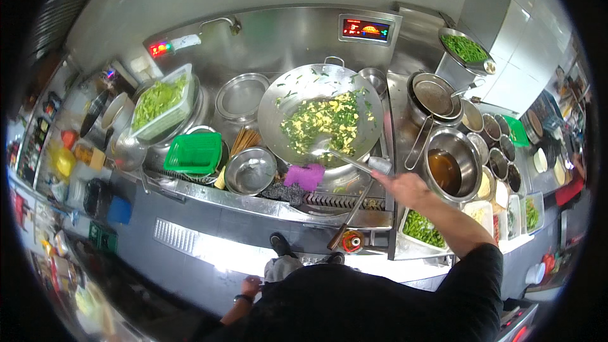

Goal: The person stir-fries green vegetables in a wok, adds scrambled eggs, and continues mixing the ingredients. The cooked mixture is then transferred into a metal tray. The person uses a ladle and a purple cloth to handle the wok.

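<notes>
A large steel wok (pixel 273 118) stands on the range, holding chopped green leaves mixed with yellow pieces of scrambled egg (pixel 327 121). My right hand (pixel 403 186) is closed around the handle of a metal wok ladle (pixel 354 160), whose head rests among the food at the wok's near side. Down beside my body hangs my left hand (pixel 251 285), away from the range; its fingers are too small to read. A purple cloth (pixel 305 177) lies against the wok's near rim. Below the ladle, a second long-handled tool (pixel 354 216) leans across the range's front edge.
Left of the wok are a steel bowl (pixel 251 171), a green plastic basket (pixel 194 153) and a white basket of lettuce (pixel 161 99). To the right stand a pot of brown liquid (pixel 445 171), strainers (pixel 433 94) and several seasoning containers. A bottle (pixel 352 241) sits below the front edge.
</notes>
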Demonstrator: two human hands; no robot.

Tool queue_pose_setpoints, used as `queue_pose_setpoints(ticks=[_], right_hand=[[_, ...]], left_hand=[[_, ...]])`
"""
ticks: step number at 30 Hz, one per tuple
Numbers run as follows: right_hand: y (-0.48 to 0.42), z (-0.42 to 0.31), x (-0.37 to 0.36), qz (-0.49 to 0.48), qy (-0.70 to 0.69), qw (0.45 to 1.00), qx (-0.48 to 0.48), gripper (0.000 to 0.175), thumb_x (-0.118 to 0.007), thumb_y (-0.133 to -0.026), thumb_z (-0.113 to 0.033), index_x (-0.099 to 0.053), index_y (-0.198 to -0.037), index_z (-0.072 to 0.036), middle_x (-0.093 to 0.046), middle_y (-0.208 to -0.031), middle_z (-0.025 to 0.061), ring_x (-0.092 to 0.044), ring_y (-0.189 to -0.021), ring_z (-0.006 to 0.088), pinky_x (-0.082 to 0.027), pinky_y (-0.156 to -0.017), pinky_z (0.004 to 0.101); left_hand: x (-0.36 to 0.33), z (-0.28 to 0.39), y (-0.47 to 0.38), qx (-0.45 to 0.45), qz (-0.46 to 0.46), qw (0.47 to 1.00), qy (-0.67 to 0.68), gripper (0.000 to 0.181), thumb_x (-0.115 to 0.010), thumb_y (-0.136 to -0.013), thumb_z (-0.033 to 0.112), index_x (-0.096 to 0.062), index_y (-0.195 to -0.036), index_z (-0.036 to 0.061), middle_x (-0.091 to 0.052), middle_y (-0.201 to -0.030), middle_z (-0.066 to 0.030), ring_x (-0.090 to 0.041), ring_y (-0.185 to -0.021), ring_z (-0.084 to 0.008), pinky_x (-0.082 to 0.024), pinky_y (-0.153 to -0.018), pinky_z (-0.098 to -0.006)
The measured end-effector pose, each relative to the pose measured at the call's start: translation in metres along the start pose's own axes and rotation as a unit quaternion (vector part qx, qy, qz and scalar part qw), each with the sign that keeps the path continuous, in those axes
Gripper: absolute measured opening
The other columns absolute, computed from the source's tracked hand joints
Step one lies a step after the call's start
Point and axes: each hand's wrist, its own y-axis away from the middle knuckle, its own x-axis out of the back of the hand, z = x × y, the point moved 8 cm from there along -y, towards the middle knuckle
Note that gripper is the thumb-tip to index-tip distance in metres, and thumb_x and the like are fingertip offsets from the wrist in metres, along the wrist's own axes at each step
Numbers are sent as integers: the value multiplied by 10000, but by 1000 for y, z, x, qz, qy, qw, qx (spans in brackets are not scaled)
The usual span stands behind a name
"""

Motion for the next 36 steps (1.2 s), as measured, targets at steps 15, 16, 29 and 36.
queue_pose_setpoints(ticks=[15,16,29,36], right_hand=[[-77,-1,65,32,164,985,45,787,-516,-917,-61,-219,-1615,-274,-697,-904,89,-699,-795,247,-589,-729,378],[-67,14,75,74,186,978,63,797,-538,-899,-68,-239,-1610,-271,-701,-906,82,-702,-767,237,-586,-681,366],[-146,-70,112,108,111,982,112,905,-550,-863,25,-115,-1632,-171,-633,-845,117,-668,-728,247,-590,-608,389],[-92,21,99,129,38,991,-25,701,-586,-886,-158,-373,-1550,-87,-686,-795,218,-721,-729,271,-589,-644,408]], left_hand=[[12,-20,-10,206,55,944,252,132,-587,-983,156,-633,-905,60,-650,-782,-100,-688,-688,-232,-553,-537,-348],[13,-7,-19,187,67,960,196,97,-586,-981,133,-624,-934,57,-652,-797,-100,-685,-669,-225,-549,-528,-335],[26,-10,-44,20,-127,951,-280,78,-703,-877,189,-678,-916,127,-714,-851,-3,-687,-807,-174,-571,-753,-377],[58,-49,-70,214,105,945,222,59,-673,-917,134,-635,-923,88,-634,-777,-118,-637,-669,-257,-509,-507,-472]])
